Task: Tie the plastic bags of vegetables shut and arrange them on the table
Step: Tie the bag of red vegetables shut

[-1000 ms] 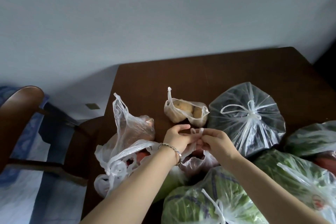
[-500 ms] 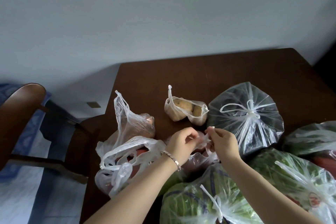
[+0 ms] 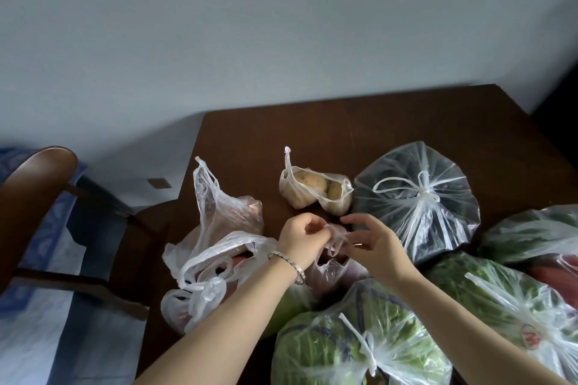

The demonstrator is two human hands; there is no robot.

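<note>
One wide-angle camera, worn on the head, looks forward and steeply down from close above the dark table (image 3: 344,134), which fills the frame's lower right; the wall (image 3: 281,25) takes the upper half, a chair (image 3: 34,184) the left edge.

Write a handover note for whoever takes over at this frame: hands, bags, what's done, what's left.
Left hand: fingers curled, pinching a handle of the small bag near the table's front middle.
Right hand: at the bag's other handle; grip unclear.
Done: dark bag, cabbage bag and leafy-greens bag are knotted.
Left: knot the small bag. The potato bag and the loose bags at the left look open. Then arrange everything on the table.
</note>
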